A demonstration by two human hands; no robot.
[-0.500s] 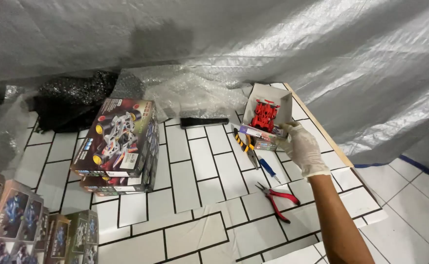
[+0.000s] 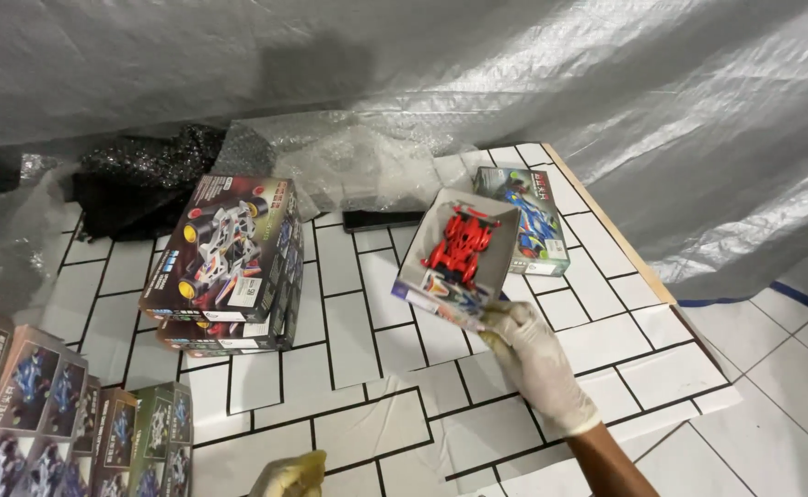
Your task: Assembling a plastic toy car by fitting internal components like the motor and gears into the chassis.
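My right hand (image 2: pixel 534 361), in a white glove, grips the near edge of an open cardboard box tray (image 2: pixel 422 267) and holds it tilted above the tiled tabletop (image 2: pixel 358 322). A red toy race car (image 2: pixel 461 245) lies inside the tray. Behind it, a flat box lid (image 2: pixel 528 221) with a blue car picture rests on the table. My left hand (image 2: pixel 290 476), in a yellowish glove, shows only as fingertips at the bottom edge and holds nothing that I can see.
A stack of model car boxes (image 2: pixel 229 262) stands left of centre. More boxes (image 2: pixel 45 414) stand at the bottom left. Bubble wrap (image 2: pixel 358 161) and a black bag (image 2: pixel 141 179) lie at the back under a grey tarp (image 2: pixel 514 74). The table's right edge (image 2: pixel 611 230) drops to a white floor.
My right hand has lifted the tray with the red car off the table and toward me, uncovering the blue lid. My left hand has entered at the bottom. The view has shifted.
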